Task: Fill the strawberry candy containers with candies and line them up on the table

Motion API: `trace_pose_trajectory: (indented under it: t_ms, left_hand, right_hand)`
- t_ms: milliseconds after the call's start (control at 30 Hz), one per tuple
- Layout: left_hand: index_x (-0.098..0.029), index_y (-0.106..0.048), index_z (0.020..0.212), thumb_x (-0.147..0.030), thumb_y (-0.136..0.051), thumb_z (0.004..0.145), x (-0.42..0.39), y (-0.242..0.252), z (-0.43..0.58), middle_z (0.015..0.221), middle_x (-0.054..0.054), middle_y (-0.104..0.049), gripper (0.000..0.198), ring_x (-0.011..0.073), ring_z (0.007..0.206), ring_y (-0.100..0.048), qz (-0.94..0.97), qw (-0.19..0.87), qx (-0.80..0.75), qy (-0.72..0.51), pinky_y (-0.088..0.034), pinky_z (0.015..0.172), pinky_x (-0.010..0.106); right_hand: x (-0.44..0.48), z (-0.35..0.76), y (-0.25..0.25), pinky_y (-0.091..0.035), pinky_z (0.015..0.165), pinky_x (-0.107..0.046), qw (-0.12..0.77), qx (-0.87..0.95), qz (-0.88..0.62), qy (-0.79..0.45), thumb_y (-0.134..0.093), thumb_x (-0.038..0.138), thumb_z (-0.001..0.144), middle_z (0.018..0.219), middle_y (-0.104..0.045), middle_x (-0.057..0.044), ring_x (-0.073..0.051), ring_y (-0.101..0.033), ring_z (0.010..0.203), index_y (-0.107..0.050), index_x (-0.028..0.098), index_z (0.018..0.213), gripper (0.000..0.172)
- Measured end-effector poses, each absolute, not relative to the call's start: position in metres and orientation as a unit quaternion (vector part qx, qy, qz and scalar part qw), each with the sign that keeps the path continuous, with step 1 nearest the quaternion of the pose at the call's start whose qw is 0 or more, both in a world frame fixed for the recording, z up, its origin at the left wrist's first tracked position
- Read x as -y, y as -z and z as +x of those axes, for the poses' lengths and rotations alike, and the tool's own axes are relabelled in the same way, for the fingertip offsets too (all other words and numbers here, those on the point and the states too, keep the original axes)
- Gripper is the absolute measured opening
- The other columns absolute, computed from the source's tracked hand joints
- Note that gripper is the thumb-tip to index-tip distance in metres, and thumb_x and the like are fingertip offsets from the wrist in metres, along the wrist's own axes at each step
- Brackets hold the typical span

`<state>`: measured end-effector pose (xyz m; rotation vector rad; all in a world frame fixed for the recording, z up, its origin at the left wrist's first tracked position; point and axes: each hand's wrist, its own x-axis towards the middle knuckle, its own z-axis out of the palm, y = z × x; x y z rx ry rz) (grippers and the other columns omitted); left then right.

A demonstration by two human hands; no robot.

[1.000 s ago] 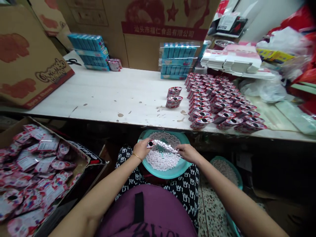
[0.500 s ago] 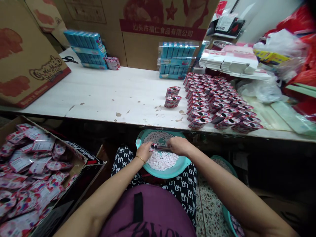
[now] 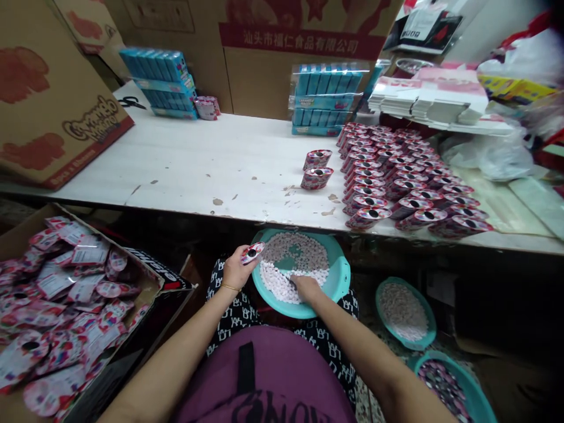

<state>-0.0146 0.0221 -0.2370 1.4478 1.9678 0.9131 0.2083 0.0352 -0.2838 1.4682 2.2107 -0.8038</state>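
My left hand (image 3: 235, 270) is closed around a small red-and-white printed carton (image 3: 252, 253), its dark round opening tilted up at the basin's left rim. My right hand (image 3: 306, 289) reaches down into the turquoise basin (image 3: 344, 279), fingers closed on a narrow dark scoop (image 3: 291, 282) that is mostly hidden by the hand and the candies. Small white candies (image 3: 277, 285) lie thick around its tip. The basin rests across my lap.
A worktable (image 3: 185, 170) bears rows of similar cartons (image 3: 409, 205), two separate cartons (image 3: 317, 178) and blue wrapped packs (image 3: 326, 100). On my left stands an open box of cartons (image 3: 74, 305). Two more basins, one with pale pieces (image 3: 403, 311), one with darker pieces (image 3: 445, 382), sit lower right.
The scoop was at the carton's opening between both hands. Now my right hand has lowered it into the candies, while my left hand has drawn the carton left and turned its opening up.
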Motion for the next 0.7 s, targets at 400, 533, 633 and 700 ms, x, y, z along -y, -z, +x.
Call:
trace_pose_trajectory:
  t_ms: [400, 533, 633, 700]
  left_hand:
    - [-0.021, -0.054, 0.105, -0.019, -0.056, 0.070, -0.027, 0.231, 0.002, 0.105, 0.004, -0.060, 0.035, 0.0176, 0.095, -0.055, 0.687, 0.196, -0.649, -0.260, -0.042, 0.084, 0.027]
    - [-0.022, -0.053, 0.108, -0.014, -0.055, 0.069, -0.030, 0.234, 0.026, 0.105, 0.004, -0.059, 0.039, 0.0196, 0.098, -0.052, 0.736, 0.180, -0.630, -0.170, -0.041, 0.085, 0.029]
    - [-0.022, -0.052, 0.109, -0.013, -0.054, 0.070, -0.030, 0.238, 0.037, 0.104, 0.004, -0.059, 0.040, 0.0198, 0.098, -0.052, 0.751, 0.184, -0.617, -0.146, -0.041, 0.085, 0.030]
    - [-0.020, -0.052, 0.109, -0.012, -0.053, 0.070, -0.029, 0.240, 0.039, 0.106, 0.005, -0.058, 0.040, 0.0201, 0.099, -0.051, 0.754, 0.187, -0.613, -0.142, -0.040, 0.086, 0.030]
  right_hand:
    - [-0.062, 0.268, 0.203, -0.037, 0.063, -0.021, -0.025, -0.787, 0.498, 0.363, -0.045, 0.021, 0.073, 0.075, -0.064, 0.000, -0.013, -0.055, 0.070, -0.064, 0.019, 0.090, 0.025]
    - [-0.068, 0.255, 0.163, -0.035, 0.065, -0.022, 0.017, -0.815, 0.485, 0.317, -0.045, 0.021, 0.074, 0.078, -0.066, -0.002, -0.014, -0.056, 0.075, -0.067, 0.022, 0.084, 0.024]
    - [-0.069, 0.242, 0.146, -0.033, 0.063, -0.022, 0.083, -0.833, 0.481, 0.260, -0.044, 0.020, 0.074, 0.077, -0.067, -0.004, -0.016, -0.057, 0.076, -0.068, 0.022, 0.080, 0.024]
    - [-0.068, 0.236, 0.141, -0.032, 0.060, -0.023, 0.115, -0.836, 0.485, 0.230, -0.043, 0.021, 0.075, 0.076, -0.067, -0.006, -0.016, -0.058, 0.075, -0.068, 0.022, 0.080, 0.025]
